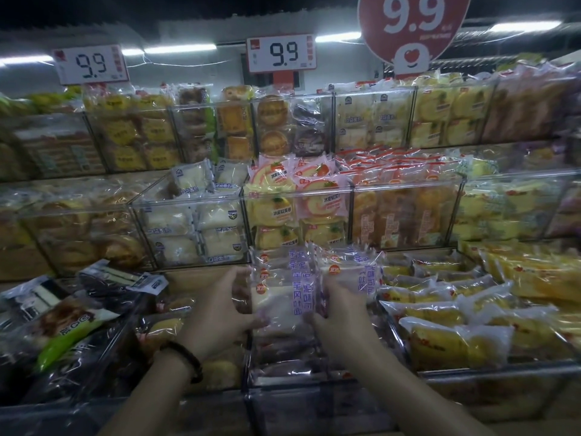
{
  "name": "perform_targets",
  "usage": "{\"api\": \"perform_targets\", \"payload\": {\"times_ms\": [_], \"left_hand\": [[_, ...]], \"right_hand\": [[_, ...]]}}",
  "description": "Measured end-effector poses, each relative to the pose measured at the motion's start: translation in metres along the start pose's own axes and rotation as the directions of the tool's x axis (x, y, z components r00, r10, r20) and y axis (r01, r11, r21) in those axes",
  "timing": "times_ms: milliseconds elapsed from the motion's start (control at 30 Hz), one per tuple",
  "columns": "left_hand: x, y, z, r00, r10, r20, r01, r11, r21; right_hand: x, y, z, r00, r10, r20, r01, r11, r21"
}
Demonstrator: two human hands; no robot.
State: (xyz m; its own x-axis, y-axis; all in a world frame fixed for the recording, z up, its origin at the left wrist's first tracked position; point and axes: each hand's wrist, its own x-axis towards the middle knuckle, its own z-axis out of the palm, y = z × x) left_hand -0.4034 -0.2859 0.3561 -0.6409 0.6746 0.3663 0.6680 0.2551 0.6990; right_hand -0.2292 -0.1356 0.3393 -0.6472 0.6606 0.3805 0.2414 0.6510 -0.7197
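Observation:
A stack of clear-wrapped toast packets with purple lettering (283, 305) stands upright in a transparent bin (314, 391) at the front of a shop shelf. My left hand (220, 313) grips the stack's left side, thumb on top and fingers curled under the front packet. My right hand (338, 309) grips the right side of the same stack, fingers hidden behind the wrappers. A dark band circles my left wrist (185, 357).
Clear bins of wrapped breads and cakes fill three tiers. Yellow cake packets (456, 325) lie right of the hands, dark snack packets (72, 316) left. White buns (195, 228) sit behind. Price signs reading 9.9 (279, 53) hang above.

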Motion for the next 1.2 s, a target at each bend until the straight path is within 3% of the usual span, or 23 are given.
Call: {"api": "perform_targets", "payload": {"times_ms": [133, 333, 467, 633, 833, 1067, 1200], "left_hand": [[-0.008, 0.011, 0.012, 0.997, 0.069, -0.036, -0.061, 0.983, 0.170], [-0.012, 0.014, -0.003, 0.998, 0.047, 0.046, -0.054, 0.986, 0.157], [-0.013, 0.014, -0.008, 1.000, 0.030, 0.002, -0.030, 0.995, 0.098], [-0.013, 0.022, -0.004, 1.000, 0.020, -0.002, -0.020, 0.986, 0.167], [-0.019, 0.064, -0.008, 0.960, 0.232, -0.159, -0.130, 0.868, 0.480], [-0.032, 0.139, 0.032, 0.894, 0.444, 0.058, -0.435, 0.829, 0.352], [-0.023, 0.170, 0.066, 0.862, 0.471, 0.188, -0.506, 0.823, 0.258]], "right_hand": [[0.001, 0.002, 0.000, 0.997, 0.040, 0.062, -0.038, 0.998, -0.043], [0.000, -0.004, -0.015, 0.997, 0.006, 0.083, -0.004, 0.999, -0.034], [0.001, -0.004, -0.016, 0.999, 0.008, 0.033, -0.006, 0.998, -0.059], [-0.007, -0.010, -0.030, 0.999, -0.006, 0.047, 0.010, 0.997, -0.080], [-0.021, -0.015, -0.085, 0.997, -0.035, 0.066, 0.044, 0.989, -0.142], [-0.041, 0.003, -0.177, 0.999, -0.038, 0.024, 0.043, 0.966, -0.254], [-0.043, 0.032, -0.222, 1.000, 0.009, -0.021, -0.015, 0.954, -0.301]]}}
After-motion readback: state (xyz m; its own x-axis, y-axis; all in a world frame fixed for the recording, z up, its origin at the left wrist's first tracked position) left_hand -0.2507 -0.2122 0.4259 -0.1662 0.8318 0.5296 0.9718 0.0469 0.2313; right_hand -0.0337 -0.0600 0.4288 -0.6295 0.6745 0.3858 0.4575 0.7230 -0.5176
